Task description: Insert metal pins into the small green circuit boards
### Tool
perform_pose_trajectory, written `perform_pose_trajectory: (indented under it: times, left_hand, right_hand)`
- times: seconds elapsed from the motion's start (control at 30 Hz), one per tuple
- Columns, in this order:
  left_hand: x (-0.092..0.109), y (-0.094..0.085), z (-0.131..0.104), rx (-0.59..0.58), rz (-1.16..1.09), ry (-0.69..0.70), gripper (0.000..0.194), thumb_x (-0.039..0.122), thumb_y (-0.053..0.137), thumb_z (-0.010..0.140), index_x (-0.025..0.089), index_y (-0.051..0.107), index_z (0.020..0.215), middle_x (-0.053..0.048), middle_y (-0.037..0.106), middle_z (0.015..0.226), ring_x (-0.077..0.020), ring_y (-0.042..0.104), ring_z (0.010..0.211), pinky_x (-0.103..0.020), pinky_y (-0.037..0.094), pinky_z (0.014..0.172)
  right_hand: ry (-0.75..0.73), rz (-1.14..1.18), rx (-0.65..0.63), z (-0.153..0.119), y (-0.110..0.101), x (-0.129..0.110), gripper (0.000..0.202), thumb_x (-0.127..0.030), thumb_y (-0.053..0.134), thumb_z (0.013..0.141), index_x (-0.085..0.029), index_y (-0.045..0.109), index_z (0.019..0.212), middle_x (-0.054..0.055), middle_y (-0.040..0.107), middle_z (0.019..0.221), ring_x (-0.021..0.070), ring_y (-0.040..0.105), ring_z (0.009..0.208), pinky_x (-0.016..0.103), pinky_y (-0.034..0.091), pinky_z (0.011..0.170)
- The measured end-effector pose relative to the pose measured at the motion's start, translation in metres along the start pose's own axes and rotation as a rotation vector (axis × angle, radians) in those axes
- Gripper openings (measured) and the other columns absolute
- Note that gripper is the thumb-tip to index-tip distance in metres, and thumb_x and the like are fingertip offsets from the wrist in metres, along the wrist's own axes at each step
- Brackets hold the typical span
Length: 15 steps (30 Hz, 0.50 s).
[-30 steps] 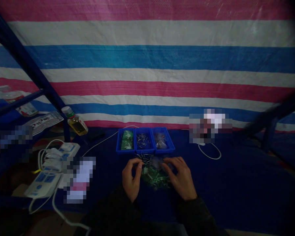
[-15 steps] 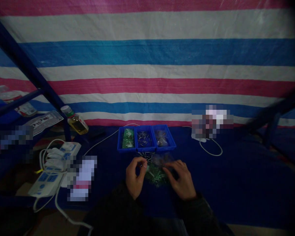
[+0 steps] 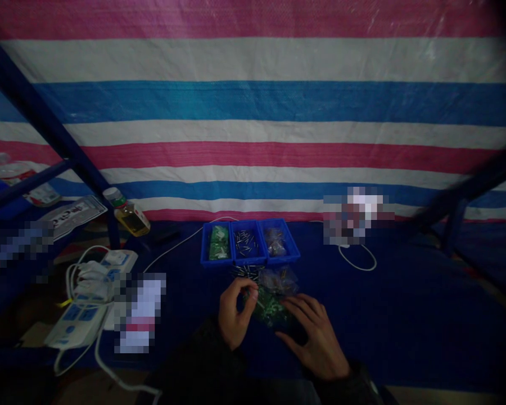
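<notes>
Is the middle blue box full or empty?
In between: thin, shiny pieces lie scattered in the middle blue box, with its blue bottom showing between them.

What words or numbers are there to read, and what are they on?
None for sure.
Grey sign: big dark letters, too blurred.
Yellow-liquid bottle: label too small.
Clear bottle: label too blurred.
White power strip: marks too small.
Pixelated patches: any writing hidden.
</notes>
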State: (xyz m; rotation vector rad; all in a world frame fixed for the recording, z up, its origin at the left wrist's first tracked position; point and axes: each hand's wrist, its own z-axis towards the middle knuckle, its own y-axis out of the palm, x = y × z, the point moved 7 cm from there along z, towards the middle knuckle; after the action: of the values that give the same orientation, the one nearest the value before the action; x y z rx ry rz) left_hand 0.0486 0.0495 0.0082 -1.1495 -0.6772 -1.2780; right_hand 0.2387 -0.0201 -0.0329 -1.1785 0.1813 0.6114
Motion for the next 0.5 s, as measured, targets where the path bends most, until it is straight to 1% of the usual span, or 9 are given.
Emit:
perform_pose_trajectory:
  times: [0.07, 0.17, 0.27, 0.37, 0.43, 0.5]
  left_hand:
    - [0.001, 0.000, 0.000, -0.004, -0.006, 0.000, 0.011, 0.024, 0.059, 0.097, 0.019, 0.068, 0.098, -0.005, 0.070, 0.090, -0.0189, 0.064, 0.083, -0.030, 0.049, 0.079]
    - [0.003, -0.001, 0.000, -0.001, -0.009, 0.000, 0.011, 0.024, 0.058, 0.097, 0.018, 0.068, 0.097, -0.005, 0.070, 0.089, -0.0189, 0.064, 0.082, -0.029, 0.049, 0.077]
    - [0.003, 0.000, -0.001, -0.022, -0.010, 0.001, 0.012, 0.024, 0.057, 0.098, 0.018, 0.067, 0.097, -0.005, 0.069, 0.090, -0.0187, 0.063, 0.082, -0.029, 0.048, 0.078]
    - [0.002, 0.003, -0.002, -0.055, -0.017, 0.003, 0.011, 0.024, 0.057, 0.098, 0.018, 0.067, 0.099, -0.005, 0.069, 0.090, -0.0186, 0.063, 0.083, -0.029, 0.048, 0.078]
    - [0.001, 0.005, -0.003, -0.069, -0.025, 0.007, 0.011, 0.024, 0.057, 0.098, 0.018, 0.067, 0.100, -0.005, 0.068, 0.091, -0.0187, 0.063, 0.084, -0.030, 0.048, 0.078]
    - [0.000, 0.007, -0.005, -0.087, -0.030, 0.017, 0.013, 0.023, 0.058, 0.098, 0.018, 0.067, 0.105, -0.005, 0.068, 0.093, -0.0192, 0.063, 0.086, -0.031, 0.048, 0.080]
  right_hand:
    - [-0.001, -0.003, 0.009, -0.002, 0.000, 0.000, 0.050, -0.039, 0.076, 0.085, -0.028, 0.062, 0.131, 0.007, 0.070, 0.126, 0.0340, 0.059, 0.120, 0.051, 0.050, 0.094]
    - [-0.011, 0.007, 0.030, -0.003, -0.001, -0.002, 0.038, -0.033, 0.072, 0.089, -0.027, 0.065, 0.126, 0.006, 0.073, 0.119, 0.0307, 0.063, 0.115, 0.048, 0.051, 0.093]
    - [-0.031, 0.039, 0.065, -0.003, -0.004, -0.004, 0.023, -0.029, 0.070, 0.092, -0.026, 0.070, 0.116, 0.005, 0.075, 0.112, 0.0270, 0.068, 0.105, 0.045, 0.052, 0.090]
    - [-0.051, 0.091, 0.148, -0.004, -0.012, -0.003, 0.012, -0.024, 0.069, 0.094, -0.026, 0.073, 0.104, 0.004, 0.077, 0.105, 0.0240, 0.071, 0.096, 0.042, 0.054, 0.085]
    - [-0.053, 0.143, 0.221, -0.006, -0.019, -0.003, 0.012, -0.019, 0.067, 0.094, -0.025, 0.074, 0.102, 0.004, 0.077, 0.101, 0.0229, 0.072, 0.092, 0.040, 0.054, 0.082]
    - [-0.018, 0.206, 0.316, -0.008, -0.027, -0.003, 0.014, -0.017, 0.066, 0.094, -0.024, 0.074, 0.101, 0.004, 0.077, 0.098, 0.0227, 0.072, 0.089, 0.039, 0.055, 0.081]
